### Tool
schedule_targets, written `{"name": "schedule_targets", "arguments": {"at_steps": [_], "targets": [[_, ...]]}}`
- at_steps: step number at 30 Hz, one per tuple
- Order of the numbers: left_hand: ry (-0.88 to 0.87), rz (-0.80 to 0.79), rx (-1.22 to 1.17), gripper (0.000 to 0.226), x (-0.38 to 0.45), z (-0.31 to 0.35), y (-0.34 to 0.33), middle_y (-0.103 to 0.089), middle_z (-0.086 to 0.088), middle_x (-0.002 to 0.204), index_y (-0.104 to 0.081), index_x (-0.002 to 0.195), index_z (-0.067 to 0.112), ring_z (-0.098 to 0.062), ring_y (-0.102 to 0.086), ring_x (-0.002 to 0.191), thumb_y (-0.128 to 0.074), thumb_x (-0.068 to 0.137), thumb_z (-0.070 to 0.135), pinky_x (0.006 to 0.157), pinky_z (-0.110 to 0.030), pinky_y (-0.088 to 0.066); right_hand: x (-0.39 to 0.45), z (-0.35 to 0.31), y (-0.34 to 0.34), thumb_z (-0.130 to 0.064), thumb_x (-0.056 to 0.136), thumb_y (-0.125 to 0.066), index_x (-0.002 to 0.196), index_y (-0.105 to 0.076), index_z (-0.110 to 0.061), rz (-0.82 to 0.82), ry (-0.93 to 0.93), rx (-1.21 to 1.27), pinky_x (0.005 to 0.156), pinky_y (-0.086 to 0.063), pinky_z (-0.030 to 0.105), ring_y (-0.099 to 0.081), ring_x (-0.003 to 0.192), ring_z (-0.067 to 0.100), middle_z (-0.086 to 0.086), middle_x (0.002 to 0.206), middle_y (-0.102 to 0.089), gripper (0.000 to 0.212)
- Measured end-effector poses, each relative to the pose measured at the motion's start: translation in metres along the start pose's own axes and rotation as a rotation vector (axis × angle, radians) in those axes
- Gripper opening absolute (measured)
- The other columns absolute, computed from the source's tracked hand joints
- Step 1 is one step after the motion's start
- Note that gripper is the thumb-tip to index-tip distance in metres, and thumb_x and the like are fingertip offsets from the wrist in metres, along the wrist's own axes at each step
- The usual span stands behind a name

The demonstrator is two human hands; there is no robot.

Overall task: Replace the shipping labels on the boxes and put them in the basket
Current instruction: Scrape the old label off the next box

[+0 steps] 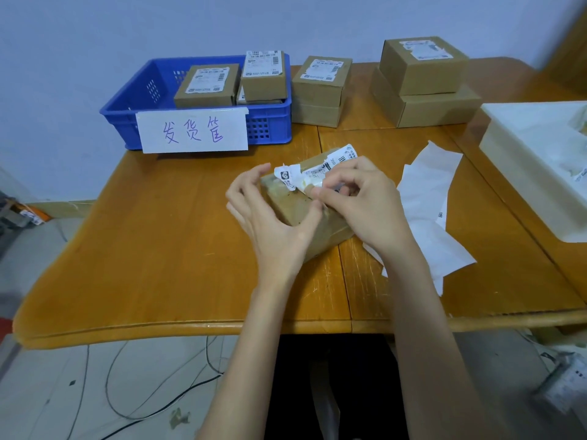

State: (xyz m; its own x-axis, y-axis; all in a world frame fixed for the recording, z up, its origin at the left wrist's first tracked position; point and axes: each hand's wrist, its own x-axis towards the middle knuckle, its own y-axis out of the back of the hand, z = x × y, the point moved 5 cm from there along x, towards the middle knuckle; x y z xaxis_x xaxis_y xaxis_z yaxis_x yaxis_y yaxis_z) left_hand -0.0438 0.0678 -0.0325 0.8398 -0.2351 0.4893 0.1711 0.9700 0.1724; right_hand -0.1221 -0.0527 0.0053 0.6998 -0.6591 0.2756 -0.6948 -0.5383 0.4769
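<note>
A cardboard box (305,208) lies at the middle of the tabletop (158,249), its long axis running from near left to far right. On its upper face an old shipping label (313,173) is half peeled, crumpled and curling up toward the far side. The right hand (362,201) is directly over the label's near edge, its fingers curled and pinching the loosened paper. The left hand (270,217) sits at the box's left end with fingers spread and slightly bent, steadying the box without closing round it; its thumb lies along the near face.

The coming pull, as I judge it, depends on the label still being stuck toward the far right of the box, so the right hand would need to draw the paper that way, along the long axis, while the left hand holds the box down.

To the right of the box lie loose white backing sheets (435,211), touching or just beside it. Farther right stands a white bin (521,154) holding paper scraps. At the far left is the blue basket (133,100), with several labelled boxes (206,85) already inside and a handwritten sign (192,131) on its front. More boxes are stacked at the far middle (320,90) and far right (422,81). The tabletop between the box and the basket is open.
</note>
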Motion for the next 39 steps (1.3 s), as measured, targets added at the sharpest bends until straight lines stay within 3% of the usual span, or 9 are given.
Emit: {"name": "schedule_targets", "arguments": {"at_steps": [3, 7, 9, 14, 21, 29, 33, 37, 39], "targets": [[0.057, -0.067, -0.062, 0.079, -0.007, -0.004, -0.010, -0.035, -0.001, 0.137, -0.041, 0.137, 0.019, -0.012, -0.032, 0.132, -0.069, 0.068, 0.046, 0.110, -0.030, -0.035, 0.001, 0.001, 0.000, -0.032, 0.077, -0.080, 0.072, -0.075, -0.020, 0.008, -0.014, 0.034, 0.069, -0.045, 0.027, -0.048, 0.066, 0.005, -0.008, 0.095, -0.059, 0.015], [0.153, -0.099, -0.232, 0.080, -0.007, 0.000, -0.012, -0.034, -0.001, 0.140, -0.039, 0.136, 0.024, -0.014, -0.031, 0.136, -0.066, 0.068, 0.055, 0.110, -0.023, -0.034, 0.001, 0.000, -0.003, -0.031, 0.073, -0.084, 0.074, -0.077, -0.025, 0.010, -0.019, 0.005, 0.063, -0.035, 0.023, -0.042, 0.063, 0.004, -0.013, 0.086, -0.054, 0.009], [0.129, -0.108, -0.205, 0.080, -0.004, 0.003, -0.012, -0.033, -0.001, 0.140, -0.037, 0.135, 0.029, -0.014, -0.031, 0.137, -0.068, 0.067, 0.058, 0.113, -0.029, -0.034, 0.002, -0.002, -0.003, -0.033, 0.073, -0.083, 0.073, -0.076, -0.027, -0.001, -0.034, 0.006, 0.063, -0.035, 0.022, -0.043, 0.063, 0.003, -0.014, 0.083, -0.052, 0.008], [0.071, -0.152, -0.170, 0.079, -0.002, -0.003, -0.013, -0.034, -0.001, 0.140, -0.036, 0.138, 0.025, -0.014, -0.033, 0.136, -0.070, 0.071, 0.047, 0.112, -0.037, -0.037, 0.005, -0.004, 0.000, -0.035, 0.079, -0.078, 0.070, -0.073, -0.025, -0.035, -0.078, 0.003, 0.079, -0.049, 0.038, -0.056, 0.079, 0.008, -0.013, 0.088, -0.059, 0.015], [0.031, -0.091, -0.085, 0.080, -0.001, -0.001, -0.015, -0.037, -0.001, 0.139, -0.039, 0.135, 0.022, -0.014, -0.035, 0.134, -0.075, 0.069, 0.049, 0.110, -0.042, -0.038, 0.003, -0.004, 0.001, -0.032, 0.078, -0.079, 0.068, -0.074, -0.026, -0.021, -0.100, 0.031, 0.082, -0.050, 0.039, -0.058, 0.084, 0.008, -0.014, 0.083, -0.059, 0.012], [0.057, -0.085, -0.129, 0.068, -0.001, -0.005, -0.014, -0.039, 0.000, 0.135, -0.040, 0.131, 0.023, -0.017, -0.036, 0.133, -0.067, 0.068, 0.034, 0.109, -0.046, -0.037, 0.004, 0.002, 0.000, -0.032, 0.087, -0.070, 0.075, -0.071, -0.021, 0.063, -0.080, -0.100, 0.063, -0.035, 0.016, -0.051, 0.070, 0.001, -0.015, 0.083, -0.051, 0.016], [0.100, -0.084, -0.166, 0.065, -0.002, -0.005, -0.015, -0.038, 0.000, 0.138, -0.041, 0.127, 0.027, -0.016, -0.034, 0.135, -0.066, 0.068, 0.027, 0.111, -0.045, -0.036, 0.005, 0.002, -0.004, -0.032, 0.091, -0.064, 0.079, -0.069, -0.022, 0.131, -0.083, -0.180, 0.063, -0.031, 0.011, -0.049, 0.072, -0.003, -0.013, 0.094, -0.052, 0.016], [0.145, -0.083, -0.208, 0.067, -0.002, -0.005, -0.014, -0.038, 0.003, 0.138, -0.042, 0.125, 0.029, -0.012, -0.034, 0.134, -0.060, 0.061, 0.037, 0.112, -0.039, -0.033, 0.003, 0.004, -0.003, -0.032, 0.095, -0.057, 0.087, -0.073, -0.019, 0.126, -0.082, -0.050, 0.063, -0.035, 0.009, -0.051, 0.079, -0.003, -0.012, 0.095, -0.054, 0.022], [0.147, -0.084, -0.215, 0.066, -0.002, -0.004, -0.014, -0.039, 0.002, 0.138, -0.042, 0.125, 0.028, -0.013, -0.034, 0.134, -0.062, 0.062, 0.035, 0.112, -0.039, -0.033, 0.000, 0.002, -0.002, -0.035, 0.090, -0.065, 0.084, -0.073, -0.022, 0.081, -0.046, -0.001, 0.066, -0.038, 0.008, -0.051, 0.076, -0.003, -0.012, 0.092, -0.053, 0.017]]}}
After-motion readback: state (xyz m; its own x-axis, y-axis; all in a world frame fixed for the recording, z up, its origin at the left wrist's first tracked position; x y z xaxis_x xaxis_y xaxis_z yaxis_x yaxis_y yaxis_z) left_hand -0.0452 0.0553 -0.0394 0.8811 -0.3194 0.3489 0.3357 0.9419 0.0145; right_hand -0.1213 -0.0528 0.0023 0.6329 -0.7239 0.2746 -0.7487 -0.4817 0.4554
